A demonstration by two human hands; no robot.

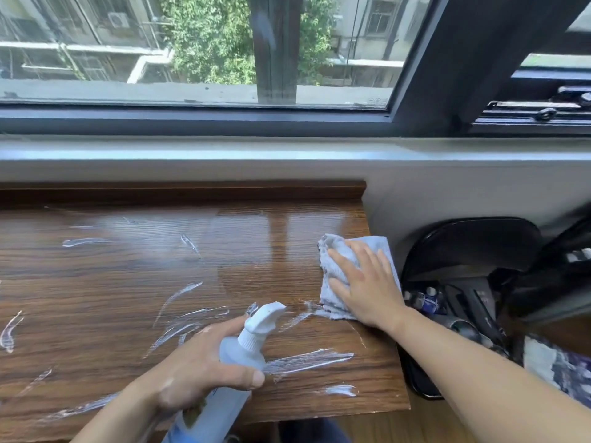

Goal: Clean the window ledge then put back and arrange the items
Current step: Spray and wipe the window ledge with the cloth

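Single head-worn view, wide-angle (straight lines bow toward the frame edges). It looks forward and down from above the near edge of the glossy brown wood-grain ledge (128, 282) and faces the dark-framed window (192, 119) beyond the far edge. Range is close. Both forearms enter from the bottom, the left hand (198, 369) low centre, the right hand (367, 289) by the ledge's right edge.

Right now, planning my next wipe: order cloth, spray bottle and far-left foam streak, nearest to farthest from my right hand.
1. Cloth: under the right hand, right end.
2. Spray bottle: front centre, in left hand.
3. Far-left foam streak: left edge of the ledge.
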